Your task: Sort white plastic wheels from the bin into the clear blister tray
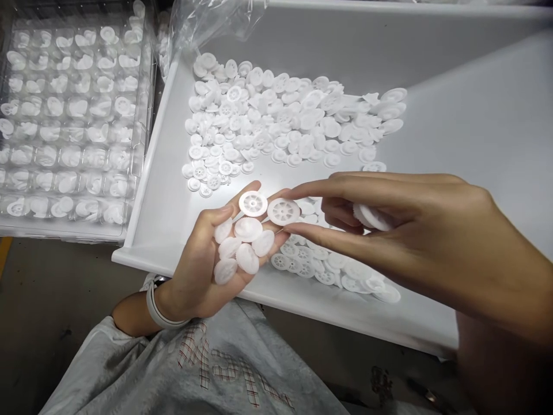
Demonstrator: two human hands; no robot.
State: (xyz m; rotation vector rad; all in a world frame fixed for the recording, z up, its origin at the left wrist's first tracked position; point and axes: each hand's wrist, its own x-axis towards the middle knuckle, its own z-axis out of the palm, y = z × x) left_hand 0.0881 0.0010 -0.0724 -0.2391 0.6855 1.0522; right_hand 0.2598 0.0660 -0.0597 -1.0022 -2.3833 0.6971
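Our white tray (pixel 466 127) has open room at right and a clear compartment tray (pixel 64 228) beyond its left edge, while above its near part our right hand (pixel 415 216), beside our left hand (pixel 196 271) cupped under several white wheels (pixel 247 229), pinches one spoked wheel (pixel 283 212) between thumb and forefinger.

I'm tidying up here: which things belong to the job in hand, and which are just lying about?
In the job:
white spoked plastic wheel pinched in right hand
round white plastic pieces on left hand
shallow white tray of similar pieces
clear plastic compartment tray, probably

Apparently lying about:
crumpled clear plastic bag
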